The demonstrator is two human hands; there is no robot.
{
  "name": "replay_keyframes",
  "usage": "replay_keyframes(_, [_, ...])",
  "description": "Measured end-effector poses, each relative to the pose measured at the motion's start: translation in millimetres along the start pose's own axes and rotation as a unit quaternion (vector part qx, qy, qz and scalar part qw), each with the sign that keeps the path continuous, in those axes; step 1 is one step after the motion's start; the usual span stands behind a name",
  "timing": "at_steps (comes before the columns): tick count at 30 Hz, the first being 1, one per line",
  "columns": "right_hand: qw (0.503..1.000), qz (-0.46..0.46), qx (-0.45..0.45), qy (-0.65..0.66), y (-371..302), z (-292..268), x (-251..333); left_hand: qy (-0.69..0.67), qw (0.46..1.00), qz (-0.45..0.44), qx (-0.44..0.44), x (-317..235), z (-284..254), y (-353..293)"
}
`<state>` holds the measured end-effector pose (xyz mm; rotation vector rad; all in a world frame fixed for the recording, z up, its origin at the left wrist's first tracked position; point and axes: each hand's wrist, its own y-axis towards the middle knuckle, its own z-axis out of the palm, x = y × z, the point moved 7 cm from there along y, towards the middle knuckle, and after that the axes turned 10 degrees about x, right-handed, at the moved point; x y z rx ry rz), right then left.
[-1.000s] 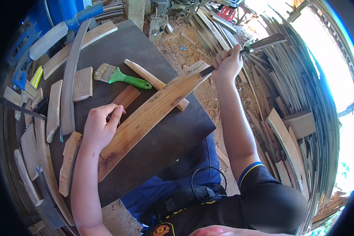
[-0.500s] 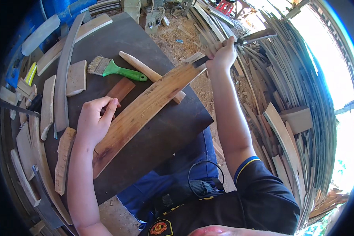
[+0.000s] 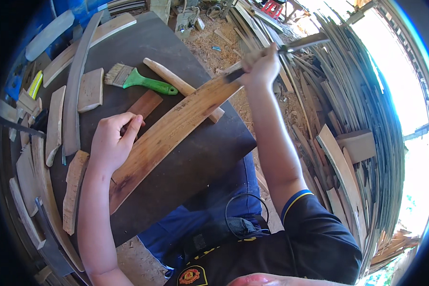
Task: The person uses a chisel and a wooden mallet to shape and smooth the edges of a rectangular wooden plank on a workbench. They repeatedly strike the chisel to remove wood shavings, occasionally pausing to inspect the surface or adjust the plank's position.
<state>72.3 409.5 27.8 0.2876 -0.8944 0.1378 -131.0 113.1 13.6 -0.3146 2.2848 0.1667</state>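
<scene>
A long, slightly curved wooden plank (image 3: 169, 133) lies slantwise across the dark board (image 3: 200, 162), its far end over a tapered stick (image 3: 169, 78). My left hand (image 3: 114, 140) is closed beside the plank, the thumb pressed to the fingers, around the near end of a flat reddish-brown piece of wood (image 3: 147, 104). At the plank's far end, my right hand (image 3: 263, 66) grips a long tool (image 3: 305, 43). One end of the tool sticks out to the upper right; a dark part reaches the plank. Motion blur hides its exact kind.
A green-handled paintbrush (image 3: 140, 82) lies beyond my left hand. Wooden offcuts (image 3: 90, 90) line the board's left side, near a yellow-handled tool (image 3: 35, 85). Stacked wooden strips (image 3: 367, 109) fill the right side. Shavings (image 3: 214, 38) litter the floor beyond.
My right hand has moved a little left with the tool, and its dark part now sits farther in over the plank's end. My left hand keeps its grip in nearly the same place.
</scene>
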Motion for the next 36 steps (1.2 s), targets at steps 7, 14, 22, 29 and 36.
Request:
replay_keyframes(7, [0.992,0.075,0.097,0.007,-53,65,-25,-0.006,1.000,-0.001,-0.013,6,-5,-6])
replay_keyframes(14, [0.999,0.015,-0.009,0.034,-8,13,-15,-0.012,1.000,0.003,-0.015,-1,-2,1])
replay_keyframes(22, [0.997,0.024,0.078,0.004,-55,68,-16,0.003,1.000,0.008,-0.030,9,-5,-6])
replay_keyframes(29, [0.997,0.068,0.018,0.029,-35,39,-30,0.000,0.999,0.019,-0.037,5,0,1])
replay_keyframes(36, [0.990,0.099,0.102,-0.001,-72,84,-38,0.007,0.999,-0.005,-0.034,12,-7,-7])
